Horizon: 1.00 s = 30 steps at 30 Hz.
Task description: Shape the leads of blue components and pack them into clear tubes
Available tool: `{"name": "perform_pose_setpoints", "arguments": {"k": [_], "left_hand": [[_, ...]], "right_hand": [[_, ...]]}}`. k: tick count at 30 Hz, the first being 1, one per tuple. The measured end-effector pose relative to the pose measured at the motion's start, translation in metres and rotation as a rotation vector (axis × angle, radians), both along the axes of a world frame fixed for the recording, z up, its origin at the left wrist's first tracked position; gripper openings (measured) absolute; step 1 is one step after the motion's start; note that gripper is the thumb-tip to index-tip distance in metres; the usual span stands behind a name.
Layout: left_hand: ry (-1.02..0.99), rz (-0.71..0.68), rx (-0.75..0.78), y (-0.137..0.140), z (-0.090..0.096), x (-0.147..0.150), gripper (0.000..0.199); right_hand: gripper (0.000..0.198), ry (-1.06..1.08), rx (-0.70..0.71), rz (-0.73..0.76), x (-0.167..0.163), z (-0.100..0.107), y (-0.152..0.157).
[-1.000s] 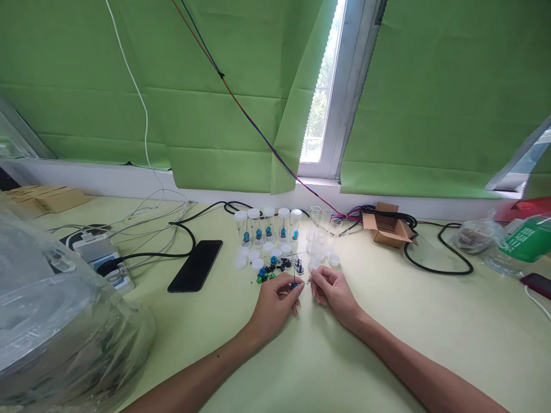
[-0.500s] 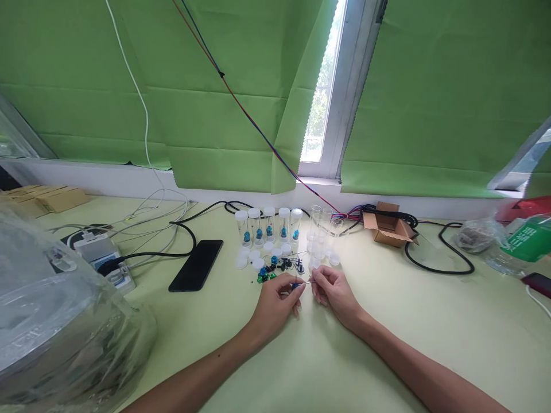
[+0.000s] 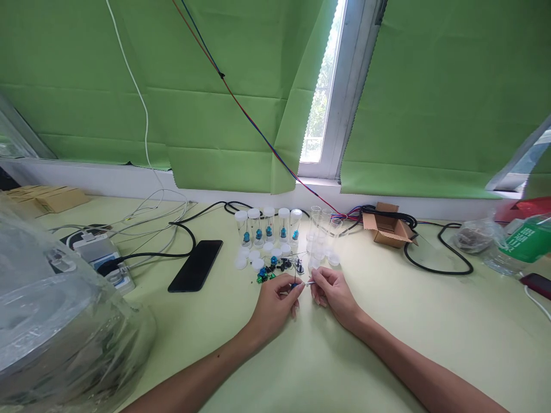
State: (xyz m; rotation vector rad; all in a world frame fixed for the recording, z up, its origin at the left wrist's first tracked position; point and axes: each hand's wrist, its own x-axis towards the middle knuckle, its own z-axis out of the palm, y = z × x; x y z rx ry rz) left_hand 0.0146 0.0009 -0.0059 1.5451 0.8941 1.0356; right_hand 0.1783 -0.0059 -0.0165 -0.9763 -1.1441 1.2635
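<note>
My left hand [image 3: 275, 304] is closed in a pinch around a small dark blue part [image 3: 294, 285] with a thin pin standing up from it. Facing it, my right hand [image 3: 334, 293] pinches a thin, light-coloured rod [image 3: 309, 282] whose tip points at the left fingertips. Whether rod and part touch, I cannot tell. Just beyond the hands lie loose green parts [image 3: 263, 278], black parts [image 3: 286, 264] and white caps [image 3: 241, 263]. Behind these stand several clear tubes [image 3: 253, 226] with white lids and blue pieces inside, and open clear tubes [image 3: 315, 221] to their right.
A black phone [image 3: 196, 266] and a power strip [image 3: 121, 280] with cables lie left. Large plastic wrapping [image 3: 99, 332] fills the near left. At the back right are an open cardboard box [image 3: 390, 232], a looped black cable [image 3: 434, 270] and a green-labelled bottle [image 3: 523, 241].
Both hands stay in nearly the same place. Less of the thin rod shows between the fingertips than before.
</note>
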Motion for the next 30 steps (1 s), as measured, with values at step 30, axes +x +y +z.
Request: {"name": "perform_pose_setpoints", "arguments": {"k": [30], "left_hand": [[-0.034, 0.062, -0.052, 0.0041, -0.0005, -0.0013, 0.025]], "right_hand": [[0.031, 0.08, 0.026, -0.036, 0.0021, 0.0001, 0.0004]]}}
